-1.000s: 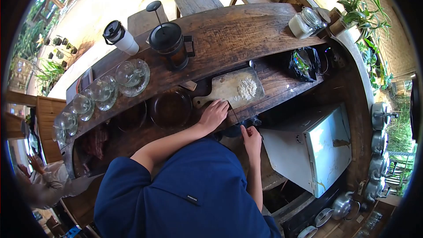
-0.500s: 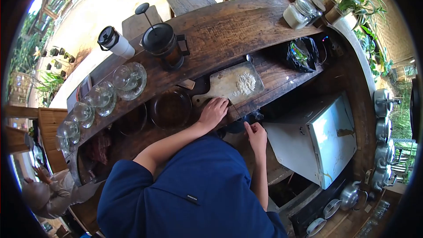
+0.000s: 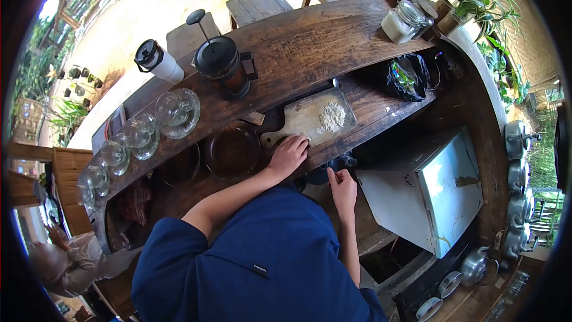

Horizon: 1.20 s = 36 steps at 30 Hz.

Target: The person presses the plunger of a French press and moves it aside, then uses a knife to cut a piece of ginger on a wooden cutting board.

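Observation:
My left hand (image 3: 289,154) lies at the near edge of the wooden cutting board (image 3: 298,118), its fingers bent and pressed together; whatever is under the fingertips is hidden. On the board is a small pile of pale, thinly cut pieces (image 3: 332,117). Off the counter's near edge, right of the left hand, my right hand (image 3: 342,188) is closed in a pinch. What it holds, if anything, is too small and dark to make out. Beyond the board's far corner lies a spoon (image 3: 337,83).
A French press (image 3: 221,68), a white tumbler (image 3: 161,62), glass cups on saucers (image 3: 177,113) and a glass jar (image 3: 403,22) stand on the raised counter. Below are a dark round pan (image 3: 232,150) and black plastic bag (image 3: 408,77). A white cabinet (image 3: 420,194) stands right; a person (image 3: 71,259) is at left.
My right hand has moved slightly left and down, away from the counter edge. The thin dark line seen earlier between the hands is less distinct. My left hand has stayed in place.

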### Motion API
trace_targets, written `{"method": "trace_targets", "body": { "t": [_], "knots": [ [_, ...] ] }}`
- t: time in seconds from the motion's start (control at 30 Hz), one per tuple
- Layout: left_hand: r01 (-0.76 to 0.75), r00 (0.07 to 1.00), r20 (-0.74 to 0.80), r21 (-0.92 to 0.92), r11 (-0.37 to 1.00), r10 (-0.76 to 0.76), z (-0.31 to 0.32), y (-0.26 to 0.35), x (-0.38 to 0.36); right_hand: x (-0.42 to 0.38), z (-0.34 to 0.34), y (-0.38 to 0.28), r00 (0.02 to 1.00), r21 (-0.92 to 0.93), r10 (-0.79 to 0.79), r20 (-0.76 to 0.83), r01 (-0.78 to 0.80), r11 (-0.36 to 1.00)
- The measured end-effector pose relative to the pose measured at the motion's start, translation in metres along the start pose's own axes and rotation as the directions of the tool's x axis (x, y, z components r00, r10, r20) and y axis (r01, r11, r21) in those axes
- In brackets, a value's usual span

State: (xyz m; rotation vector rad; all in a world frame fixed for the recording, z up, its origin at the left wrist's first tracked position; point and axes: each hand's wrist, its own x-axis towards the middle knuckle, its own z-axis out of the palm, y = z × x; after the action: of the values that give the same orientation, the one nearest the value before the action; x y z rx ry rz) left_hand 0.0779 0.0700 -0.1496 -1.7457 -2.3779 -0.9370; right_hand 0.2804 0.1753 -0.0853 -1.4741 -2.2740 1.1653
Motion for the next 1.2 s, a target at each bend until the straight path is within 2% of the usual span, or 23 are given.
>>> {"method": "trace_targets", "body": {
  "t": [0.13,0.27,0.5,0.6,0.67,1.07,1.2],
  "knots": [
    [-0.011,0.999,-0.042,-0.003,1.000,0.011,0.000,0.001,-0.002,0.001,-0.002,0.000,0.999,-0.025,0.011,0.043,-0.010,1.000],
    [0.020,1.000,-0.005,-0.007,1.000,-0.020,-0.001,0.004,-0.001,-0.002,-0.010,-0.004,0.998,-0.012,0.023,0.062,-0.022,1.000],
    [-0.002,1.000,-0.003,0.004,1.000,0.002,0.001,0.002,-0.001,-0.008,0.001,0.000,1.000,-0.114,0.006,0.005,-0.005,0.993],
    [0.020,1.000,0.018,-0.018,1.000,-0.019,0.001,0.002,-0.001,-0.007,0.003,0.002,0.999,-0.105,-0.029,-0.038,0.025,0.994],
    [-0.021,1.000,-0.014,0.045,0.999,0.022,0.002,0.000,-0.001,-0.005,0.002,0.004,1.000,-0.070,-0.019,-0.021,0.018,0.997],
    [-0.028,1.000,0.005,0.047,0.998,0.028,0.006,-0.004,-0.004,-0.002,-0.001,-0.002,0.999,0.005,0.011,0.051,-0.012,1.000],
    [-0.032,0.999,0.027,0.093,0.995,0.029,0.004,-0.002,-0.006,0.005,0.005,-0.001,0.998,0.029,-0.036,0.047,0.034,0.999]
  ]
}}
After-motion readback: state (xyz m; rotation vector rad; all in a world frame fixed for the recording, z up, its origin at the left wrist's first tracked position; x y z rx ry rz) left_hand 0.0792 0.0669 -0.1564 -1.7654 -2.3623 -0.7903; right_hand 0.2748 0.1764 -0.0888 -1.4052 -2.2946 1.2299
